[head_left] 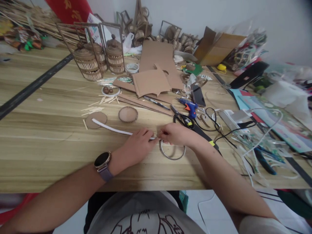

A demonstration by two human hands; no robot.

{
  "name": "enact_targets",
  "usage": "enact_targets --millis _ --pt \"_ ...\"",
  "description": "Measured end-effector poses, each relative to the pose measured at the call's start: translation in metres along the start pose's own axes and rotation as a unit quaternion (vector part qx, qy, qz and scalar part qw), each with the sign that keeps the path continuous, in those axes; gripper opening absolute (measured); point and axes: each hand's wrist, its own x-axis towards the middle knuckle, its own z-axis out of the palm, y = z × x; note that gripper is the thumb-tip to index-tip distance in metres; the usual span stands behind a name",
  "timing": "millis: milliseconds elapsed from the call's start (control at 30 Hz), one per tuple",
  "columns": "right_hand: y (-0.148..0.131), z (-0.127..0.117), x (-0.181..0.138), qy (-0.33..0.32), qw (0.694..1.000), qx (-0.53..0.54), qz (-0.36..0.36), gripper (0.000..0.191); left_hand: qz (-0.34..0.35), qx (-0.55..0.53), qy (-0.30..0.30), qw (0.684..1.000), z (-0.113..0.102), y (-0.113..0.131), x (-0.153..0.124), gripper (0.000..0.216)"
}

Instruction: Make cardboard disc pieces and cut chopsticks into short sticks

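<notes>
My left hand (139, 143) pinches a long white strip (110, 129) that runs left across the wooden table (48, 136) and ends over a flat cardboard disc (95, 120). My right hand (173, 134) pinches the same strip's other end, just above a thin ring (172, 156) lying flat on the table. The two hands almost touch. A watch sits on my left wrist. A second cardboard disc with a raised rim (128, 114) lies just beyond my left hand.
Black scissors (181, 118), a blue glue gun (190, 107) and a phone (198, 95) lie beyond my right hand. Cardboard sheets (156, 70) and woven baskets (97, 60) stand farther back. Cables, pliers (264, 161) and clutter fill the right side. Small sticks (94, 109) are scattered at left.
</notes>
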Motion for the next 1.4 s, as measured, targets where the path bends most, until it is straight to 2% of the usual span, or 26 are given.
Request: enact_targets --millis 133,300,433,533,667,767,867,1067,1233,1400 --pt "0.005 0.002 0.000 -0.001 1.000 0.028 -0.003 0.022 -0.001 0.005 0.004 1.000 -0.001 0.002 0.001 0.028" --pt "0.016 0.011 -0.001 0.005 0.991 0.134 -0.017 0.018 -0.001 -0.027 0.008 1.000 0.002 0.002 0.003 0.026" --pt "0.018 0.016 -0.002 0.042 0.981 0.182 -0.046 0.016 -0.058 -0.078 0.045 0.994 0.002 -0.003 0.006 0.027" --pt "0.011 0.016 -0.005 0.112 0.978 0.156 -0.085 0.016 -0.113 -0.116 0.051 0.986 -0.005 -0.005 0.007 0.026" --pt "-0.006 0.019 -0.011 0.200 0.972 0.063 -0.109 0.016 -0.164 -0.154 0.067 0.972 -0.016 -0.004 0.004 0.023" --pt "-0.018 0.024 -0.017 0.245 0.963 0.020 -0.109 0.018 -0.196 -0.187 0.102 0.957 -0.021 -0.005 0.002 0.014" --pt "-0.025 0.029 -0.021 0.277 0.956 -0.012 -0.100 0.017 -0.232 -0.226 0.107 0.940 -0.024 -0.007 -0.001 0.010" --pt "-0.028 0.030 -0.020 0.241 0.967 -0.037 -0.072 0.016 -0.262 -0.256 0.075 0.928 -0.029 -0.010 -0.002 0.010" --pt "-0.020 0.030 -0.020 0.255 0.963 -0.023 -0.084 0.015 -0.248 -0.293 0.085 0.919 -0.033 -0.012 -0.003 0.015" --pt "-0.005 0.030 -0.023 0.260 0.960 0.005 -0.102 0.013 -0.258 -0.307 0.057 0.914 -0.035 -0.015 -0.001 0.014"
